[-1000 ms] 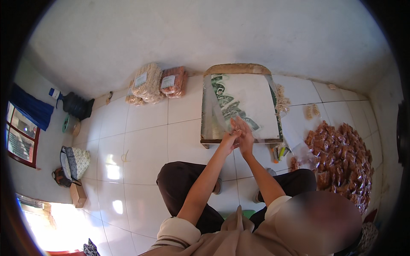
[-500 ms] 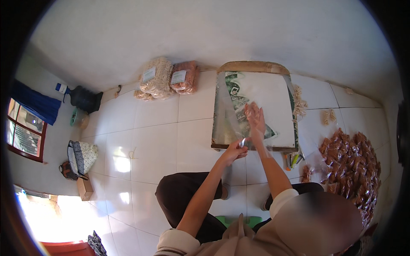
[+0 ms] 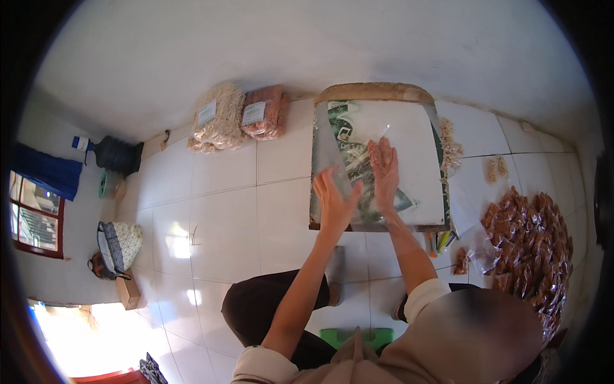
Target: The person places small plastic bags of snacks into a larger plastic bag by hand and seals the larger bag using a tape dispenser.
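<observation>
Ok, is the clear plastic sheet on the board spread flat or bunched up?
Spread flat. The clear plastic sheet lies over the board, with the left hand and right hand open, palms down on it.

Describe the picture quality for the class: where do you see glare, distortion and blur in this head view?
Head view: sunlight burns out the floor tiles at lower left, with softer shine patches nearby; fisheye bends the wall line and darkens the rim; the clear plastic sheet under both hands glints faintly; the near shoulder at lower right is blurred.
</observation>
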Demonstrator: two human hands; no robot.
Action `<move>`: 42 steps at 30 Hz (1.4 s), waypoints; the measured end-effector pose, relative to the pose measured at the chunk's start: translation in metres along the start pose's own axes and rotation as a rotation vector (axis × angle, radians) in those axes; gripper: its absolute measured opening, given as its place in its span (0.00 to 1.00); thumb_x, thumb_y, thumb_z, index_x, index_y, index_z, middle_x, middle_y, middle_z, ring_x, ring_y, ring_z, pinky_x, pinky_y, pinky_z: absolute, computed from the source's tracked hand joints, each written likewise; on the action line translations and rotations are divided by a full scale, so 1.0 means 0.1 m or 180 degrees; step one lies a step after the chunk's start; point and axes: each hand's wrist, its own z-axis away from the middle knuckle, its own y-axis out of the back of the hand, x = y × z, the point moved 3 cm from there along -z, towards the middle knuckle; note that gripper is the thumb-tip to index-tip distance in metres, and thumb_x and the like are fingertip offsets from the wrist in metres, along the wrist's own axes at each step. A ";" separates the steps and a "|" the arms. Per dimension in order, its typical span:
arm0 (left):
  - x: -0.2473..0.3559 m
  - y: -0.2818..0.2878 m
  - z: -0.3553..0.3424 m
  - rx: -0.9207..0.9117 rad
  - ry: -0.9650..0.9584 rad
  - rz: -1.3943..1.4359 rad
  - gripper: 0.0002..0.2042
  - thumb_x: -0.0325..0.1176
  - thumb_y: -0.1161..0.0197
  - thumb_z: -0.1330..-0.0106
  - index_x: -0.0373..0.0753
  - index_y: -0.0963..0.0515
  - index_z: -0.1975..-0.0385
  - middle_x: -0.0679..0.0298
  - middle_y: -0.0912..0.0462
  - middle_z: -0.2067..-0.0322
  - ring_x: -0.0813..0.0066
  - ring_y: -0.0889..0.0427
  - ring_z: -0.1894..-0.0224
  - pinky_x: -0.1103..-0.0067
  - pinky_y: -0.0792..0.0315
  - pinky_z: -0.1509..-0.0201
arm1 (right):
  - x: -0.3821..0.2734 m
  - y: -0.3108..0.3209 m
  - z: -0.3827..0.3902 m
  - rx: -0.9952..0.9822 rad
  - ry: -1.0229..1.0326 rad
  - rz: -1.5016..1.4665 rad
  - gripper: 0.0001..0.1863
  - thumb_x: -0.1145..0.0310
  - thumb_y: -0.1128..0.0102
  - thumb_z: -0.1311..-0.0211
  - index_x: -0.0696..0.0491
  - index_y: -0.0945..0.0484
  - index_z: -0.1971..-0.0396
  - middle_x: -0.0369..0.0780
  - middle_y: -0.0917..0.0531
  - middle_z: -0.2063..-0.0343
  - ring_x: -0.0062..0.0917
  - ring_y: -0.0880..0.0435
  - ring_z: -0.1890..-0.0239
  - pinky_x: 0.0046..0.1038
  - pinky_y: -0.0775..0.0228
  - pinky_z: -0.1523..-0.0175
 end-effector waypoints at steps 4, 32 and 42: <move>-0.20 -0.56 -0.44 -0.0707 -0.0454 0.1205 0.15 0.23 0.44 0.45 0.34 0.36 0.58 0.50 0.34 0.60 0.49 0.35 0.54 0.65 0.38 0.49 | -0.03 -0.02 0.10 0.0090 0.0688 0.2099 0.32 0.82 0.54 0.43 0.59 0.55 0.40 0.49 0.47 0.39 0.37 0.44 0.37 0.31 0.45 0.39; -0.39 -1.10 -0.20 -0.0922 -0.1363 -0.0564 0.23 0.33 0.42 0.43 0.46 0.38 0.47 0.53 0.42 0.44 0.46 0.49 0.39 0.58 0.47 0.38 | 0.07 0.35 0.27 0.0348 0.0586 0.3389 0.28 0.80 0.54 0.44 0.65 0.47 0.42 0.60 0.42 0.47 0.54 0.39 0.46 0.41 0.42 0.43; -0.50 -1.24 -0.27 -0.1445 -0.0766 -0.1134 0.23 0.40 0.47 0.39 0.52 0.40 0.42 0.52 0.44 0.41 0.49 0.51 0.36 0.53 0.54 0.37 | -0.42 0.70 1.01 -0.1713 -0.0085 0.4387 0.30 0.77 0.53 0.50 0.70 0.47 0.45 0.59 0.46 0.42 0.48 0.46 0.39 0.40 0.50 0.38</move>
